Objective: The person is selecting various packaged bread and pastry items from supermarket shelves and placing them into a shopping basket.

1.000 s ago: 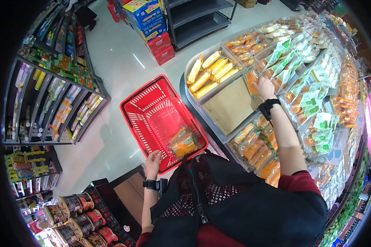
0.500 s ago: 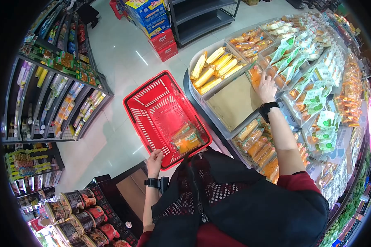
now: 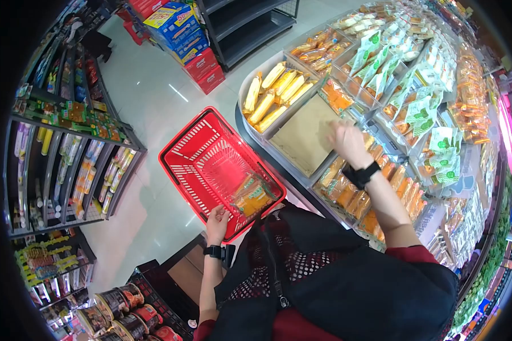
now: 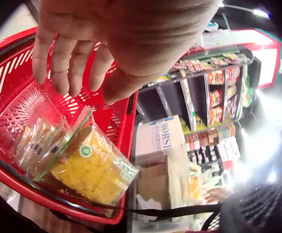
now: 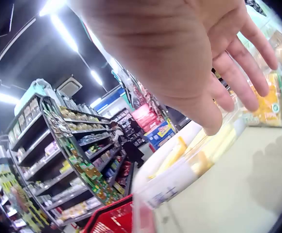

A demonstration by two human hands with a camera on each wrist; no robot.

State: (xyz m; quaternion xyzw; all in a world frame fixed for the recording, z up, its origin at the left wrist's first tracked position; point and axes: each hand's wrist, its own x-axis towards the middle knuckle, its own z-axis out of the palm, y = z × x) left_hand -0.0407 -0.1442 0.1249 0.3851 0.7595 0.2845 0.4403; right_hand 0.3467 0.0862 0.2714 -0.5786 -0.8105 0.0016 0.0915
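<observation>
A red basket [image 3: 210,165] hangs or stands left of the bread display, with several clear bread packets [image 4: 95,165] inside. My left hand [image 3: 217,223] is at the basket's near left rim; in the left wrist view its fingers [image 4: 73,63] hang relaxed over the opening, holding nothing. Over the beige-bottomed compartment [image 3: 304,133], near its right edge, my right hand [image 3: 349,142] hovers empty with fingers spread. Beyond it lies an orange bread packet [image 3: 337,95], apart from the fingers; the right wrist view shows this packet [image 5: 268,102] upright past the fingertips.
Yellow wrapped breads [image 3: 279,94] fill the bin at the display's rounded end. More packets [image 3: 392,187] lie in nearer bins. Shelves [image 3: 68,165] stand at the left, stacked boxes [image 3: 182,34] at the back, and tubs [image 3: 119,312] at the lower left.
My right hand has come back from the orange packet toward my body, its fingers off it. The left hand stays by the basket rim. The head view has shifted slightly.
</observation>
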